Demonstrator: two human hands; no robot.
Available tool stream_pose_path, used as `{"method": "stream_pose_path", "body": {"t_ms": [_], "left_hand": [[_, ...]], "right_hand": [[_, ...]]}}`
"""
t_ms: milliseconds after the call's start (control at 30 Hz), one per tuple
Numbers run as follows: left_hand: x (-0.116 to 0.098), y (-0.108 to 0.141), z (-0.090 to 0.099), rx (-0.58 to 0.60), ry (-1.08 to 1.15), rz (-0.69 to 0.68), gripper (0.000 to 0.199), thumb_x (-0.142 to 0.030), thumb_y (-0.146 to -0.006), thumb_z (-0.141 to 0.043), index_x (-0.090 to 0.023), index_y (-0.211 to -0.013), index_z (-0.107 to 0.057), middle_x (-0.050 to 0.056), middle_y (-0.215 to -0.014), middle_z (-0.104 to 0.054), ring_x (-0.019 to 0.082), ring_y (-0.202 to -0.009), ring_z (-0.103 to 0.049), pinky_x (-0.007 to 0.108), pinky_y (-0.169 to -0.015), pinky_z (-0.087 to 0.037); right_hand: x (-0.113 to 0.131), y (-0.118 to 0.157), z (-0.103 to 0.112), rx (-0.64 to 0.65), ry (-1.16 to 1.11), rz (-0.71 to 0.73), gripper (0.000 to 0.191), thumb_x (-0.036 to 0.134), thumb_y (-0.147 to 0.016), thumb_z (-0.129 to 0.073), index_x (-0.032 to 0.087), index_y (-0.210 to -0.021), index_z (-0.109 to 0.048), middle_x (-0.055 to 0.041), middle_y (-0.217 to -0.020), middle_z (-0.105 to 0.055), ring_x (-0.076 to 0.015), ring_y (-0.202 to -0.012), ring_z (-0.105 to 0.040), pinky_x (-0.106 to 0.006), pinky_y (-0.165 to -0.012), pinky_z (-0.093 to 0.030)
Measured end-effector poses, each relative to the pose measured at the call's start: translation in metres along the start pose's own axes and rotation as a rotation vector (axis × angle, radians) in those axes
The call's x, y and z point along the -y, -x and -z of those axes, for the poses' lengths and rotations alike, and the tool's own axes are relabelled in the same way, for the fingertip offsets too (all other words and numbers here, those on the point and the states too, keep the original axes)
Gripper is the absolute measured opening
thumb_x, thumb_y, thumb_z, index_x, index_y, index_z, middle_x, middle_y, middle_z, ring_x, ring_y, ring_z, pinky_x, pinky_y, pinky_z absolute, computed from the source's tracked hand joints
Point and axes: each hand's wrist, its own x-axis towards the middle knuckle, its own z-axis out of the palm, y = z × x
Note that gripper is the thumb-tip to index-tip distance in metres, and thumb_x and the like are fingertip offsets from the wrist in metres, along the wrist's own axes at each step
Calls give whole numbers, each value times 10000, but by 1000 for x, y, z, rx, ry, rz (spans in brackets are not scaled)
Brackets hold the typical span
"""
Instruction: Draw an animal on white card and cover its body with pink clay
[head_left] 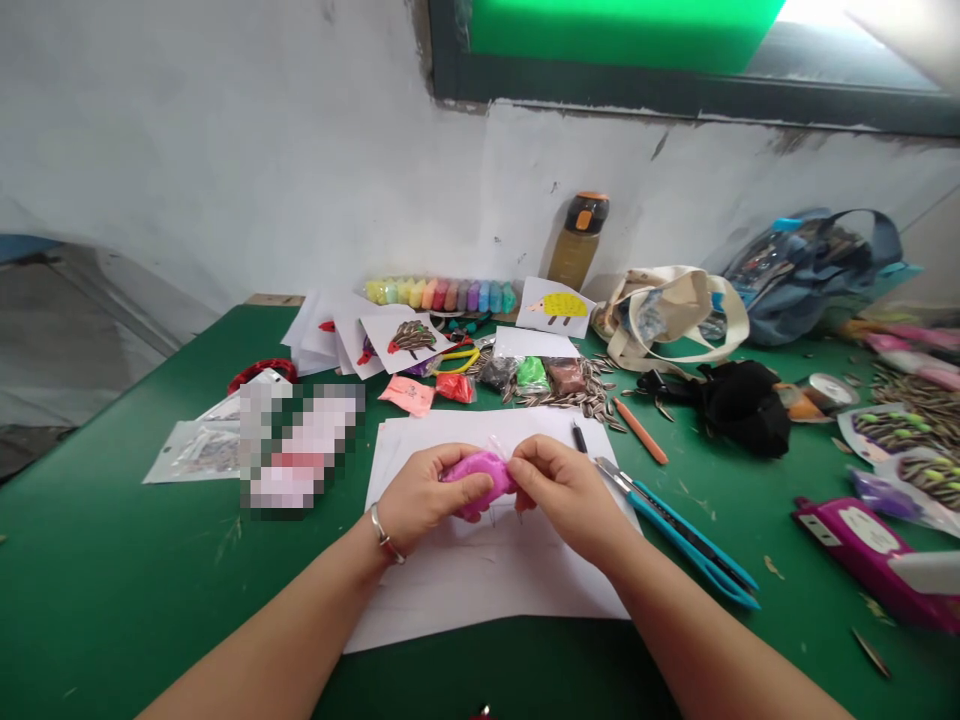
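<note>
A bright pink packet of modelling clay is held over the white paper. My left hand wraps round it, thumb across the top. With thumb and fingers my right hand pinches its right end, where clear wrapping sticks up. Faint pencil lines show on the paper just below the packet. Right of my right hand lie a black pen, a blue utility knife and an orange stick-like tool. The fingertips on the packet's far side are partly hidden.
Behind the paper lie clay packets, sunflower seeds and hedgehog picture cards. A bottle stands by the wall. Rightward are a canvas bag, a black cloth item and a magenta case. Plastic packets lie left.
</note>
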Motion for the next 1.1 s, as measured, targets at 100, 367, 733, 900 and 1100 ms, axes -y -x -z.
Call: {"method": "stream_pose_path", "body": {"t_ms": [100, 367, 733, 900, 1100], "left_hand": [[0, 0, 0, 8, -14, 6, 417, -455, -730, -748, -136, -991, -681, 57, -817, -656, 147, -641, -582, 274, -580, -504], [-3, 4, 0, 61, 43, 24, 392, -456, -737, -748, -118, -920, -672, 54, -788, -631, 130, -654, -547, 252, -583, -486], [0, 3, 4, 90, 28, -17, 350, -432, -779, -718, -117, -920, -659, 49, -792, -615, 121, -646, -522, 251, -586, -455], [1, 1, 5, 107, 77, 29, 398, -446, -759, -733, -107, -943, -639, 38, -744, -610, 122, -603, -540, 249, -554, -447], [1, 2, 3, 92, 58, 56, 407, -423, -734, -761, -95, -937, -630, 30, -716, -614, 123, -579, -561, 248, -545, -451]], "right_hand": [[1, 0, 0, -9, -4, 4, 190, 365, -865, -558, 204, -765, -563, 31, -652, -587, -119, -583, -575, -253, -586, -453], [6, 2, 4, 58, -174, -5, 227, 379, -861, -576, 185, -744, -565, 30, -638, -576, -115, -564, -575, -258, -581, -457], [3, -1, 5, 103, -223, -58, 255, 406, -860, -581, 173, -757, -598, 13, -578, -604, -119, -549, -580, -254, -579, -437], [2, -3, 13, 172, -179, -65, 251, 401, -859, -592, 164, -787, -634, -4, -605, -624, -131, -580, -592, -267, -603, -452], [3, -5, 20, 230, -69, -63, 181, 332, -823, -635, 163, -836, -700, -14, -703, -640, -126, -653, -570, -266, -645, -452]]}}
